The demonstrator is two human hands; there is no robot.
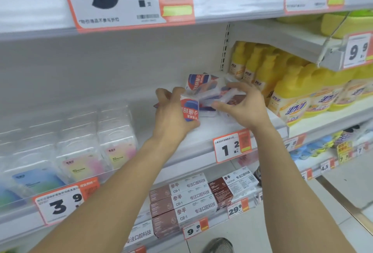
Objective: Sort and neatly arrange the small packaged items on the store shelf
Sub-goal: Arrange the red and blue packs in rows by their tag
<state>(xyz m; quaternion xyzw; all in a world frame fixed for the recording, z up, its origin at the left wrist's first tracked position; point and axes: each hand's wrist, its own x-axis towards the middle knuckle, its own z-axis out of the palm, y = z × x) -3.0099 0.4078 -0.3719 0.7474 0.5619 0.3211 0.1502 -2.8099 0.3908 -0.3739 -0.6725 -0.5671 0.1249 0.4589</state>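
**Small packets gathered in both hands on the middle shelf**

Small packets [210,93], clear plastic with red, white and blue labels, sat in a loose cluster on the white middle shelf [193,141], toward its right end, with both hands around them.

Far to the left on that shelf stood clear boxes [84,141] with pastel cards inside, behind a price tag reading 3.9 [62,205]. Next along, the left hand [171,115] had its fingers curled round one packet [189,110], thumb low and fingers over the top, gripping it at the cluster's left edge. Another packet [198,83] stood tilted behind the rest, against the back wall.

The right hand [245,105] lay on the right side of the cluster, fingers spread and bent over the plastic, fingertips pressing on the packets and the thumb reaching under. A price tag reading 1.2 [232,146] hung on the shelf edge below it.

Further right stood yellow bottles [290,95] in rows, just beside the cluster. On the shelf below lay brown-and-white cartons [181,202], stacked flat.
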